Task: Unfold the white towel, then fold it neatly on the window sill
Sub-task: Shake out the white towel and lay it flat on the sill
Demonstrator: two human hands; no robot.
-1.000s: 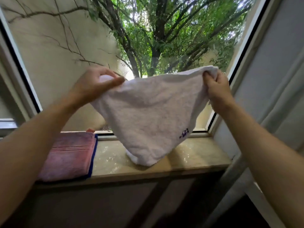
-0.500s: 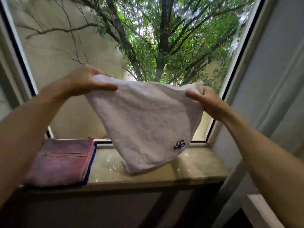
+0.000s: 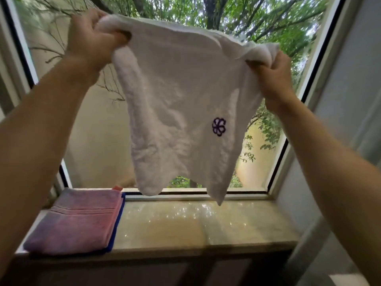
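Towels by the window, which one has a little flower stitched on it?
The white towel, held up in both hands, has a purple flower. The pink towel lying folded on the sill's left end shows only plain stripes.

The white towel [image 3: 181, 104] hangs open in the air in front of the window, above the window sill [image 3: 198, 228] and not touching it. Its two upper corners are bunched, and its two lower corners point down. A small purple flower is stitched on it, low on the right side.

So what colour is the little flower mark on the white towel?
Dark purple, an outlined flower on the white towel; head view.
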